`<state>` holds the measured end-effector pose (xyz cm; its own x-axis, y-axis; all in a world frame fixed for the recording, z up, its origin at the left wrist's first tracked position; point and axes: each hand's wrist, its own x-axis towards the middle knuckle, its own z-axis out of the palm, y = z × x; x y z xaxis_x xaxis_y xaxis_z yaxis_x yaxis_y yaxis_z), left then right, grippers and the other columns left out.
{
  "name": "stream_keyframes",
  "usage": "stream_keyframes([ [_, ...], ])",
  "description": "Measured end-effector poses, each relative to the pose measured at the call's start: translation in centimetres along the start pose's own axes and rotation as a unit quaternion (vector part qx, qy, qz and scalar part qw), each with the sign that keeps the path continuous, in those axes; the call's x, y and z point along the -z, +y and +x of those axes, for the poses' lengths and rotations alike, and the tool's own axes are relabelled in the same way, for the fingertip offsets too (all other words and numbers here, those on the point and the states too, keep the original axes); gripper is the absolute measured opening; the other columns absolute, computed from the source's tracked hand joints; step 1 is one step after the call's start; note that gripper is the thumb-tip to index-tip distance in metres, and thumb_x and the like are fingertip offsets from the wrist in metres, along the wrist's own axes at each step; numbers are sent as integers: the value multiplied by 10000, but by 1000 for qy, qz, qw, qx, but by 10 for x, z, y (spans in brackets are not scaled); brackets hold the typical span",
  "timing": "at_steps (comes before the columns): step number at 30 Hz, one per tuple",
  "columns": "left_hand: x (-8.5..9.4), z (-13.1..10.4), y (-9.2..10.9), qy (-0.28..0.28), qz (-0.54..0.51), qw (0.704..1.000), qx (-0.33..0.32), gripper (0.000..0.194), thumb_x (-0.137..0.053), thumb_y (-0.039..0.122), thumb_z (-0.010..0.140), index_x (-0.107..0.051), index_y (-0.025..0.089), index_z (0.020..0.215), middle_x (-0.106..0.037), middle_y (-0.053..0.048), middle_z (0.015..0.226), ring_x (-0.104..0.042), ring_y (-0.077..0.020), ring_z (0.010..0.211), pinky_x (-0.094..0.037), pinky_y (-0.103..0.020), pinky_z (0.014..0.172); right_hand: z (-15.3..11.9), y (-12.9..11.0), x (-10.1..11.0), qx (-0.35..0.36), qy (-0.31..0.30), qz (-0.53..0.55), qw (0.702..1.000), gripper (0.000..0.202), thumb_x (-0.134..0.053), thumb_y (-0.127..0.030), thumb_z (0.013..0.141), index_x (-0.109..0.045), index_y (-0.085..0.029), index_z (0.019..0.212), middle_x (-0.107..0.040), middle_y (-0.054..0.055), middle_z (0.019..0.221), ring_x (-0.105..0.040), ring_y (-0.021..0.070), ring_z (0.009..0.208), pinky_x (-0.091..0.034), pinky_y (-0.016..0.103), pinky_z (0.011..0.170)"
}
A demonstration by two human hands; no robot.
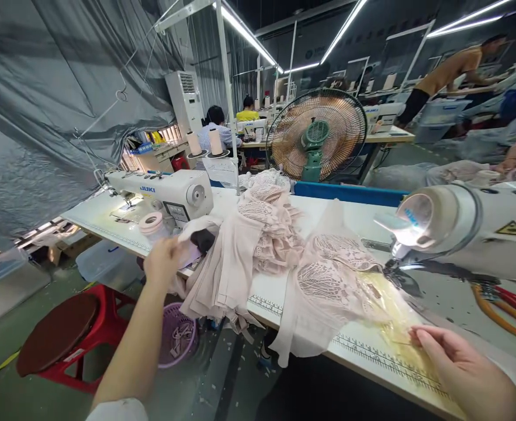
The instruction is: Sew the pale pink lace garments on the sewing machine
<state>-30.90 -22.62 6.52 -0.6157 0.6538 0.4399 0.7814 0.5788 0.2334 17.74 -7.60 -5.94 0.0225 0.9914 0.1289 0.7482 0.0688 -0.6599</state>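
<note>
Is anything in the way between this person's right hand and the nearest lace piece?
Only yellowish sheer material lies between the right hand, which pinches it, and the lace piece; whether it joins the lace isn't clear. Nothing else visible blocks the way.

**White at the Sleeve, Bare Below**

At seven o'clock my left sleeve shows white or very pale grey, plain and softly creased, its loose rounded edge ending near the elbow. Beyond it my forearm is bare and slender, narrowing toward the wrist. My left hand, at eight o'clock, is bare too, its fingers blurred. At four o'clock my right hand is bare, with a long thumb and a broad, rounded heel.
</note>
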Motion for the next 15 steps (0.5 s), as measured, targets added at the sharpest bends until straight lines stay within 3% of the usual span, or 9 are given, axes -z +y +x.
stream_keyframes([
  [1, 15, 9, 5, 50, 12, 999, 8, 319, -419, 367, 866, -630, 250, 1074, -595, -57, 868, -560, -210, 779, -361, -276, 579, -2, -9, 5, -40, -51, -1, 998, 257, -507, -503, 706, -645, -292, 756, -715, 65, 753, -628, 249, 562, -448, 347, 440],
  [3, 38, 32, 23, 149, 26, 988, 13, 300, -427, 344, 856, -652, 231, 1019, -585, -64, 890, -552, -223, 825, -363, -291, 610, -5, -22, 13, -82, -91, 0, 992, 334, -475, -532, 703, -632, -265, 827, -707, 57, 788, -626, 256, 624, -458, 346, 477],
  [5, 51, 61, 49, 229, 24, 973, 13, 322, -393, 329, 876, -653, 196, 1013, -566, -71, 911, -539, -226, 863, -373, -316, 677, -7, -28, 17, -85, -84, 11, 993, 361, -461, -526, 697, -627, -244, 847, -705, 57, 830, -621, 255, 659, -456, 337, 494],
  [6, 54, 75, 64, 237, 22, 971, 8, 350, -359, 323, 895, -618, 196, 1093, -551, -67, 963, -529, -223, 901, -375, -326, 719, -8, -28, 18, -85, -76, 22, 993, 359, -463, -517, 691, -630, -239, 843, -706, 58, 852, -622, 253, 667, -453, 331, 495],
  [9, 45, 111, 101, 212, 17, 977, -21, 386, -331, 323, 925, -523, 184, 1230, -502, -79, 1076, -487, -236, 1015, -381, -350, 789, -9, -24, 18, -85, -63, 61, 993, 347, -489, -494, 668, -649, -229, 825, -716, 56, 876, -637, 257, 683, -447, 318, 484],
  [11, 32, 120, 120, 172, 12, 984, -48, 359, -410, 303, 908, -528, 142, 1207, -487, -119, 1138, -467, -266, 1074, -396, -369, 820, -10, -20, 17, -76, -52, 87, 992, 340, -501, -481, 666, -657, -226, 828, -720, 56, 895, -651, 261, 731, -453, 309, 499],
  [13, 16, 111, 135, 123, 8, 988, -88, 333, -515, 291, 861, -562, 96, 1127, -481, -155, 1184, -460, -303, 1116, -410, -392, 858, -11, -18, 16, -70, -41, 109, 991, 340, -499, -476, 677, -660, -222, 836, -720, 59, 910, -656, 260, 774, -461, 303, 524],
  [15, 2, 88, 151, 83, 5, 987, -137, 316, -551, 276, 835, -580, 75, 1076, -490, -170, 1197, -483, -314, 1114, -421, -411, 885, -11, -16, 15, -68, -37, 130, 989, 336, -495, -477, 696, -659, -221, 838, -717, 57, 909, -655, 250, 797, -470, 296, 556],
])
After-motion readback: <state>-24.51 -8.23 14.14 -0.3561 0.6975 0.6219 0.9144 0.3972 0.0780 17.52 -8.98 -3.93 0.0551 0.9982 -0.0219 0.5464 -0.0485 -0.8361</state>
